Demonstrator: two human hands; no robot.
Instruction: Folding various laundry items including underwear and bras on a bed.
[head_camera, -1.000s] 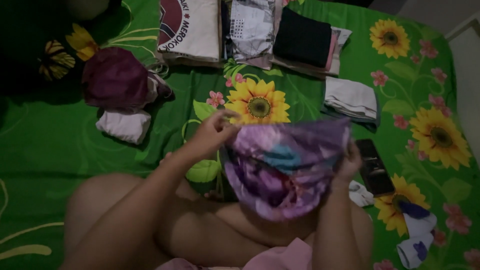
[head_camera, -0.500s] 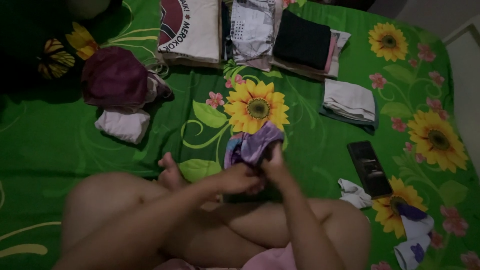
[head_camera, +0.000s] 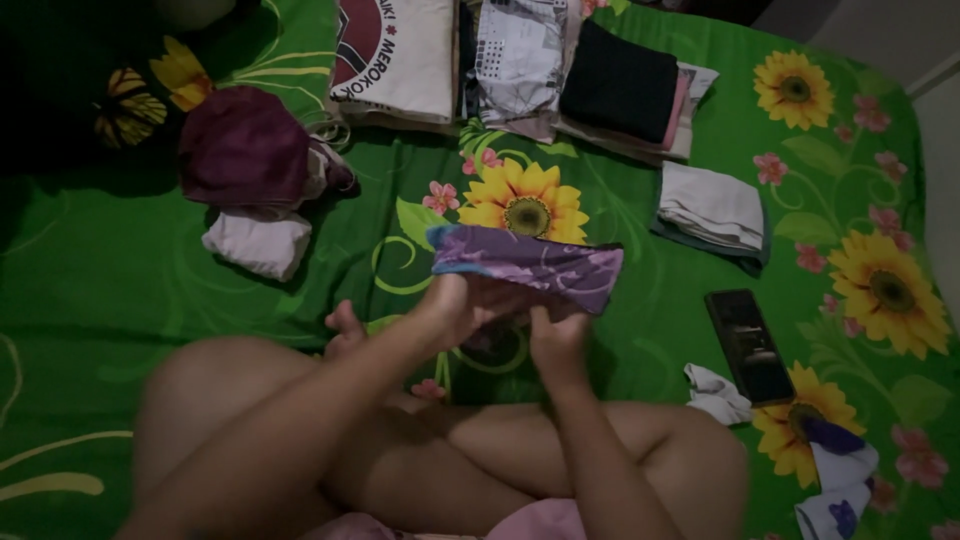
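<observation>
While both hands (head_camera: 510, 320) grip it, the folded purple cloth (head_camera: 528, 265) hangs above the green sheet (head_camera: 120, 290)

Two hands, left hand (head_camera: 462, 308) and right hand (head_camera: 557, 340), share one purple folded cloth (head_camera: 527, 265); one dark phone (head_camera: 747, 345) lies on the sheet; one maroon bundle (head_camera: 245, 147); one folded white-grey stack (head_camera: 710, 208); three folded piles line the top edge.

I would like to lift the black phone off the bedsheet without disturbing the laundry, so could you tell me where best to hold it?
Probably by its two long edges, coming from above. The black phone lies flat, screen up, on the green floral sheet, long axis running away from the person; a small white cloth sits close to its near left corner, so pinch near the middle.
</observation>
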